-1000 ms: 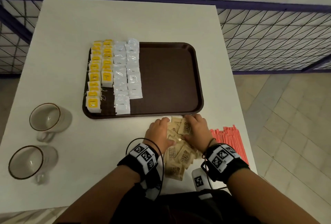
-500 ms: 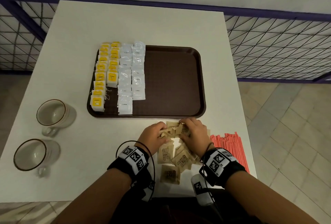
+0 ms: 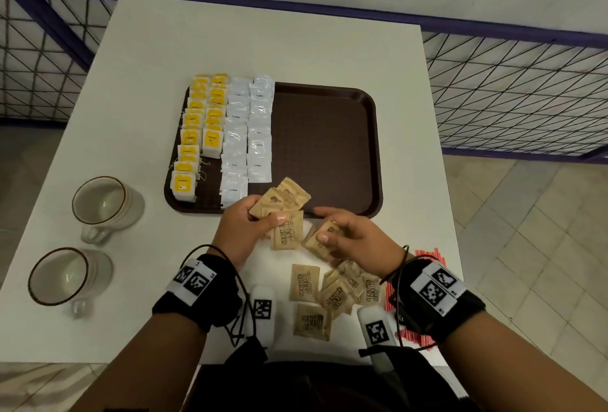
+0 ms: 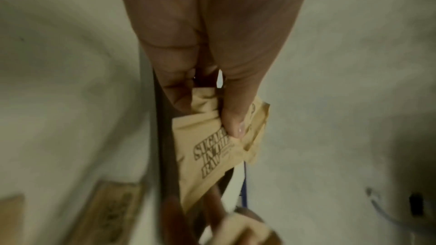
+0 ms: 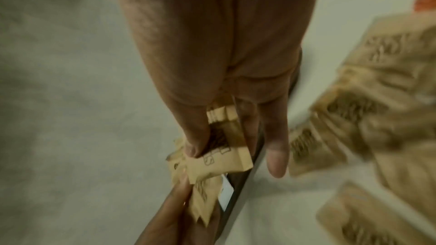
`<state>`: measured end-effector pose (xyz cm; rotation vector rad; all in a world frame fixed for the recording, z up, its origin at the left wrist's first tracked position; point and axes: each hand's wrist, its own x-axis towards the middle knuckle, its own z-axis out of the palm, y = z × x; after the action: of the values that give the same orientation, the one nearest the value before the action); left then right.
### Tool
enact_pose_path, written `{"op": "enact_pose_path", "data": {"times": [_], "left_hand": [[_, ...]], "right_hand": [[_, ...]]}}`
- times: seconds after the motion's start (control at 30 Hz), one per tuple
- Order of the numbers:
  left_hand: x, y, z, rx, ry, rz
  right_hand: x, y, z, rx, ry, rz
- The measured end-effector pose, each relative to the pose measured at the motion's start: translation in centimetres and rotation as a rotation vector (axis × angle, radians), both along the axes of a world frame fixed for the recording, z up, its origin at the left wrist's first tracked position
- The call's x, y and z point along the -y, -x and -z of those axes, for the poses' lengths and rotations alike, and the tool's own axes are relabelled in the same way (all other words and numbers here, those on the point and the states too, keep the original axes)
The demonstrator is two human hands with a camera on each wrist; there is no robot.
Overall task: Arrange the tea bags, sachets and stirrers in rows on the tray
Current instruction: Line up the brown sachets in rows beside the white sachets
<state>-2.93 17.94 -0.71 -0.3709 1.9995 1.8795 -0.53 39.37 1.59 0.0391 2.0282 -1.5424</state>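
Note:
A dark brown tray (image 3: 329, 135) holds yellow tea bags (image 3: 200, 128) and white coffee sachets (image 3: 250, 135) in rows along its left side. My left hand (image 3: 243, 224) grips a fan of brown sugar sachets (image 3: 286, 201) over the tray's near edge; the left wrist view shows thumb and fingers pinching a brown sugar sachet (image 4: 212, 148). My right hand (image 3: 345, 237) pinches other brown sachets (image 3: 324, 238), also seen as brown sachets (image 5: 221, 157) between thumb and fingers. More brown sachets (image 3: 329, 296) lie loose on the table. Red stirrers (image 3: 427, 257) lie mostly hidden behind my right wrist.
Two empty glass mugs (image 3: 105, 207) (image 3: 62, 276) stand at the table's left. The white table (image 3: 263, 42) ends at a purple wire fence (image 3: 510, 89) on the right and back. The tray's right half is bare.
Both hands have lifted off the sachet pile on the table, each with brown sachets, and moved up toward the tray's near edge. The pile left behind is smaller.

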Motion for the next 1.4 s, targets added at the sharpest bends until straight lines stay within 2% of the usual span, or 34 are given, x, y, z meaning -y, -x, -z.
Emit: {"op": "enact_pose_path", "data": {"times": [0.07, 0.17, 0.33, 0.47, 0.63, 0.77, 0.9, 1.0, 1.1, 1.27, 1.4], "left_hand": [[-0.7, 0.1, -0.4, 0.033, -0.119, -0.075], [-2.0, -0.2, -1.0, 0.063, -0.223, -0.136], [-2.8, -0.8, -1.8, 0.093, -0.286, -0.115], [-2.4, -0.4, -3.0, 0.108, -0.290, -0.046], [-1.4, 0.2, -3.9, 0.099, -0.219, -0.011], [-0.5, 0.7, -4.6, 0.174, -0.382, 0.031], [1.9, 1.4, -4.9, 0.262, -0.534, 0.103], [3.8, 1.9, -5.3, 0.274, -0.612, 0.091], [5.6, 2.5, -5.4, 0.290, -0.602, 0.062], [7.6, 3.3, -5.2, 0.215, -0.524, 0.099], [8.5, 3.9, -5.1, 0.141, -0.371, 0.165]], "right_hand": [[1.5, -0.5, 0.0, 0.186, 0.259, 0.111], [3.1, -0.8, -0.1, 0.206, 0.447, 0.306], [3.9, -0.4, -0.2, 0.027, 0.320, 0.443], [3.9, -0.1, -0.5, 0.093, 0.384, 0.425], [4.7, 0.4, -1.4, 0.071, 0.366, 0.379], [6.1, 0.8, -2.3, 0.121, 0.520, 0.441], [8.0, 1.0, -2.9, 0.128, 0.560, 0.469], [9.0, 1.3, -3.0, 0.139, 0.579, 0.524], [9.5, 1.3, -2.6, 0.127, 0.588, 0.567], [10.5, 0.9, -2.2, 0.106, 0.631, 0.586], [10.6, 0.8, -1.8, 0.090, 0.650, 0.675]]}}
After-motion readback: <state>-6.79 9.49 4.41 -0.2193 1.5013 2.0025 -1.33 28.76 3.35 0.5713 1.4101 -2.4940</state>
